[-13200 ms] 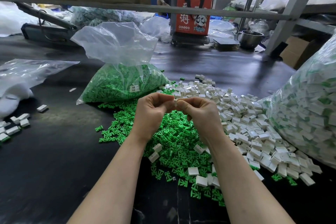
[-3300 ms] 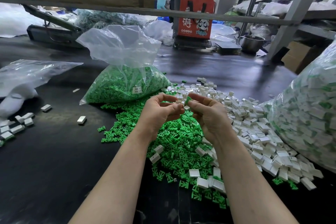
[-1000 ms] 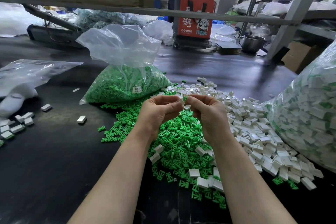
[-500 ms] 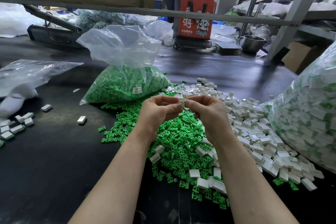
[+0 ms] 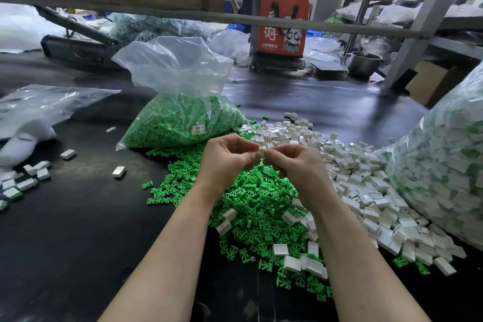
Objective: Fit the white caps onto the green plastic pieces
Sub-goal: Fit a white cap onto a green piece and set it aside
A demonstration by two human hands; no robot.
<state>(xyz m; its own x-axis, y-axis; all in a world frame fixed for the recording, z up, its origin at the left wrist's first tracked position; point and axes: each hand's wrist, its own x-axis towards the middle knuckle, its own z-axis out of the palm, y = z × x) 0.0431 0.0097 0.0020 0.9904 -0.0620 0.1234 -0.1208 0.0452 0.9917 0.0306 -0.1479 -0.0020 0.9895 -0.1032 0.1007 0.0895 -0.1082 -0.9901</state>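
Observation:
My left hand (image 5: 226, 162) and my right hand (image 5: 295, 165) meet fingertip to fingertip above the table, pinching one small white cap (image 5: 262, 149) between them. A sliver of green shows at the cap; the green piece is mostly hidden by my fingers. Below my hands lies a heap of loose green plastic pieces (image 5: 251, 198). To the right spreads a heap of loose white caps (image 5: 347, 172).
A clear bag of green pieces (image 5: 180, 123) stands behind my left hand. A big bag of assembled parts (image 5: 444, 165) fills the right edge. Finished white pieces (image 5: 26, 180) lie at the far left on the black table (image 5: 78, 230). A person sits beyond the red bag (image 5: 282, 18).
My fingertips have closed together over the cap and green piece, which showed more green a second ago. The person at the back has moved into view.

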